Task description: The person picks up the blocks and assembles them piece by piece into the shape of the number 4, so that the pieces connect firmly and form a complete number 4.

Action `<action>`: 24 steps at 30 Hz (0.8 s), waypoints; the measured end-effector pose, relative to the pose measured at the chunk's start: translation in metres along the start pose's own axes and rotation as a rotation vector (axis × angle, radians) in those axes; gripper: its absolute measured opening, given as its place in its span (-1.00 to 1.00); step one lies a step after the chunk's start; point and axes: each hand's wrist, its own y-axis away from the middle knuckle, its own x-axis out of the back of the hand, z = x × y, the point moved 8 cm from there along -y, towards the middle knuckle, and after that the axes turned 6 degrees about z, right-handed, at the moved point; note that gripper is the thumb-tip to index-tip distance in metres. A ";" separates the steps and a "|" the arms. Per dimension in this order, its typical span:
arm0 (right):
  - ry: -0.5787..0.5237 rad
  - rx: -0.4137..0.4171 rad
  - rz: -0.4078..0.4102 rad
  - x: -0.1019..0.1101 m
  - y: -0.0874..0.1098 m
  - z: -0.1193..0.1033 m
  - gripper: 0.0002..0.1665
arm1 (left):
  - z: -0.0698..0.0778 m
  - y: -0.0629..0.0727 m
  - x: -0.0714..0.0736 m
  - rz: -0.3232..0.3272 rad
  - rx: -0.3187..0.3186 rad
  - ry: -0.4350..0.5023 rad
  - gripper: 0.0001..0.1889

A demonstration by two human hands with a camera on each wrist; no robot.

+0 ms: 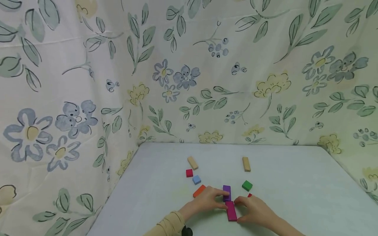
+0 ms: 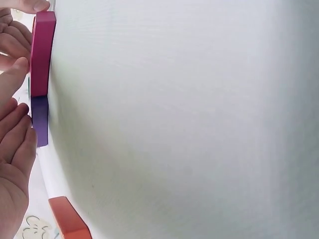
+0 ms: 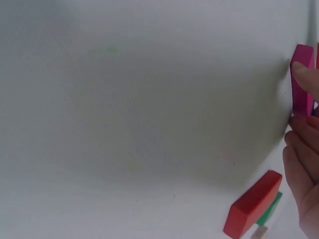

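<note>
A magenta block (image 1: pixel 231 211) lies end to end with a purple block (image 1: pixel 226 188) on the white table. My left hand (image 1: pixel 206 199) reaches in from the left, index fingertip on the purple block and thumb at the magenta block's side. In the left wrist view its fingers (image 2: pixel 15 134) lie fairly straight along the purple block (image 2: pixel 40 122). From the other side, my right hand (image 1: pixel 258 211) holds the magenta block with bent fingers, thumb at its near end and index finger by the far corner. The right wrist view has the thumb across the magenta block (image 3: pixel 301 97).
An orange block (image 1: pixel 199 191) sits just beyond the left hand. A red block (image 3: pixel 251 204) lies near the right hand, a green block (image 1: pixel 247 186) behind it. Farther left are a blue block (image 1: pixel 196 179), a small red block (image 1: pixel 189 173) and a wooden block (image 1: pixel 193 163). Another wooden block (image 1: pixel 246 164) stands back right.
</note>
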 end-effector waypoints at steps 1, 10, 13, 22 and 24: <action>-0.003 0.005 0.003 0.000 0.000 0.000 -0.41 | 0.001 0.000 0.000 0.003 -0.007 -0.001 -0.54; 0.002 0.008 0.004 -0.006 -0.003 -0.001 -0.40 | 0.004 0.000 -0.003 0.016 -0.035 -0.016 -0.55; -0.011 0.000 -0.005 -0.007 -0.004 -0.001 -0.40 | 0.005 0.000 -0.002 0.023 -0.042 -0.021 -0.56; -0.008 0.013 0.024 0.001 -0.001 -0.004 -0.41 | 0.009 0.001 -0.003 0.011 -0.039 -0.023 -0.55; 0.004 0.024 0.041 0.005 -0.001 -0.005 -0.41 | 0.009 0.002 -0.004 0.011 -0.047 -0.024 -0.57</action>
